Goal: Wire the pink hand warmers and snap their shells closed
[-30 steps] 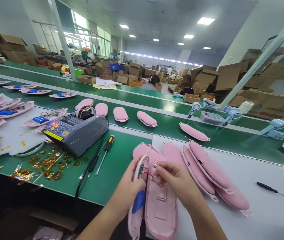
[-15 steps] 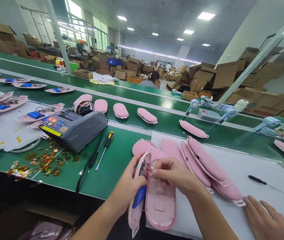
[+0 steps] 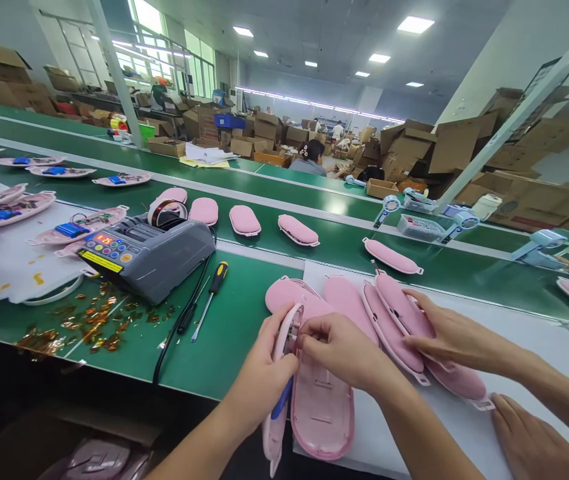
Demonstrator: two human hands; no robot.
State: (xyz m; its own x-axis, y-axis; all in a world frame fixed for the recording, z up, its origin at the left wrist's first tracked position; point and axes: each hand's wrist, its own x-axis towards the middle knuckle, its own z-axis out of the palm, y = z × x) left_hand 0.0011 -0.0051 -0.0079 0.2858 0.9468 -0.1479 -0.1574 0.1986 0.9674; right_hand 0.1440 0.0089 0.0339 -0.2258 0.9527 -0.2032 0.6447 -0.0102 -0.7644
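My left hand (image 3: 263,367) is wrapped round one pink shell half (image 3: 274,437), tilted up on its edge. Inside it a blue battery pack (image 3: 283,399) and part of a circuit board show. With thumb and forefinger pinched, my right hand (image 3: 339,350) is at the upper inside of that shell, by the board; its fingertips cover the small wire connector they hold. Below my right hand the matching pink half (image 3: 323,427) lies on white paper, hollow side up. Several pink cases (image 3: 347,303) lie just beyond my hands.
At right, a co-worker's hand (image 3: 444,333) grips a pink case; another hand (image 3: 539,433) rests on the paper. Left of me are a grey tape dispenser (image 3: 164,257), a screwdriver (image 3: 211,297) and amber tape scraps (image 3: 99,327). Pink cases (image 3: 298,230) line the green belt.
My right hand has moved slightly left, bringing the white connector on its red wire to the board. A co-worker's second hand has come in from the right onto a pink case.
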